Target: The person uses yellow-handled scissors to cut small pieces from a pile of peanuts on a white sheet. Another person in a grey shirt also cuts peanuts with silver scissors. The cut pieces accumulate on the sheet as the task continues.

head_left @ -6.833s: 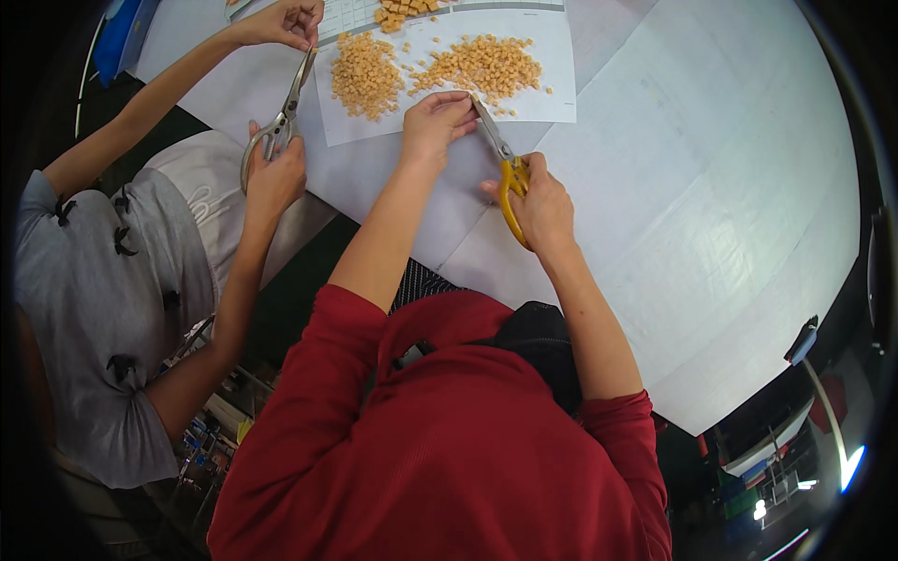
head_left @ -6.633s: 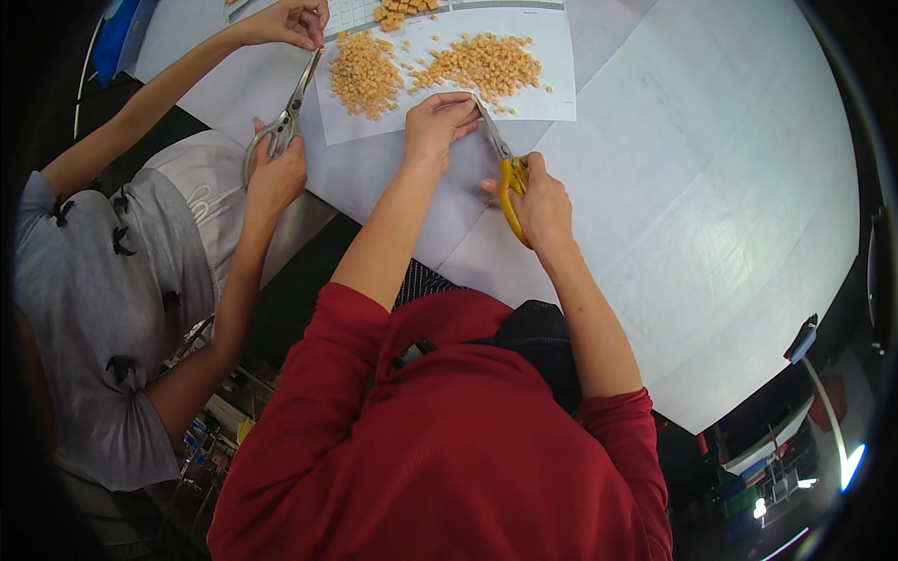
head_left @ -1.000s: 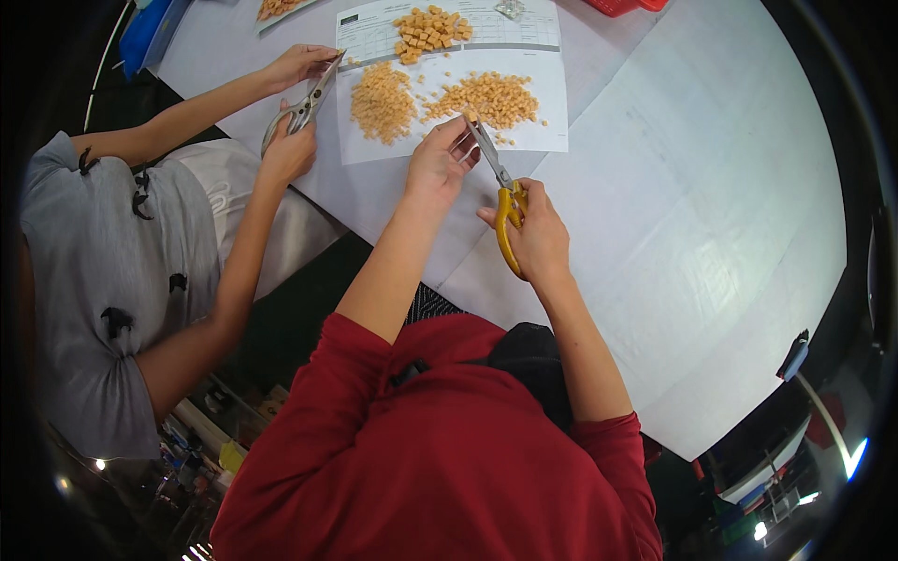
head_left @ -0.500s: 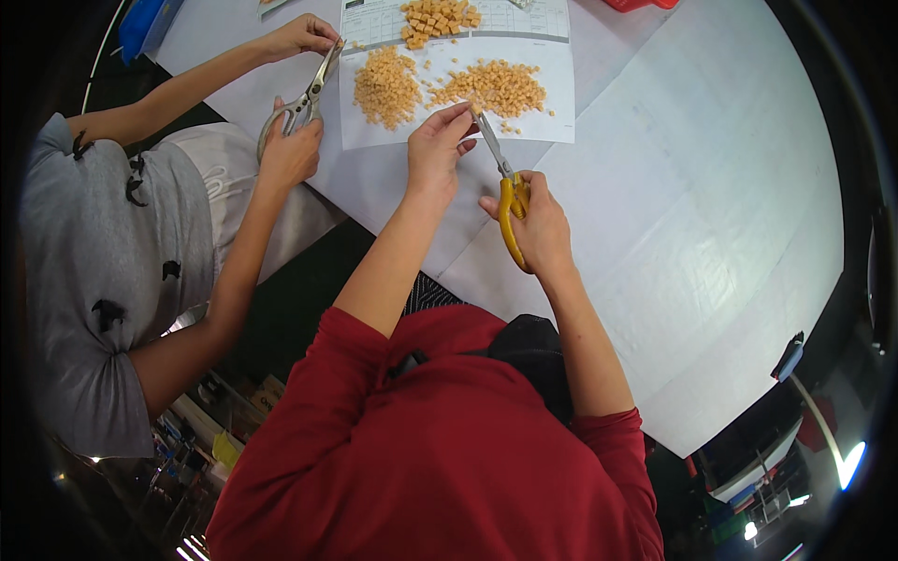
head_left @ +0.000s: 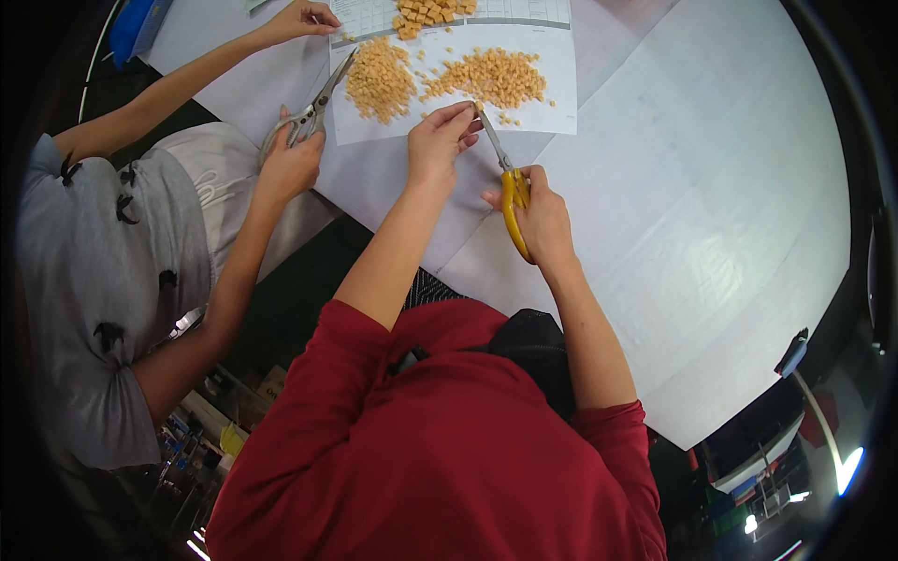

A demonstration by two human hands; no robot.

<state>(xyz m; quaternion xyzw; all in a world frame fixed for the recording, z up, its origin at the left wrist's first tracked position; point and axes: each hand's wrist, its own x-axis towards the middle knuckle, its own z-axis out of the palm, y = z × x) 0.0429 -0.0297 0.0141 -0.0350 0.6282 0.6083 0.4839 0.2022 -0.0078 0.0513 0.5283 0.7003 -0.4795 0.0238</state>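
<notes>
A: Where's the tiny cube?
B: At the tips of the yellow scissors, seemingly pinched in the left hand. Right hand wraps the handles.
A: Good handling?
B: Fingertips clear of blades, small squeezes.
A: Around?
B: Cube piles far, white paper, pale table. Co-worker left, silver scissors; dark floor.

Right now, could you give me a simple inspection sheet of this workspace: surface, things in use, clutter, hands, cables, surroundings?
Surface: white-covered table, printed paper on it.
Things in use: yellow-handled scissors; small orange pieces in two piles; larger orange cubes behind.
Clutter: loose bits around the piles.
Hands: right hand grips the scissors; left hand is at their tips, its hold unclear.
Cables: none clearly seen.
Surroundings: co-worker at left with metal scissors.
</notes>
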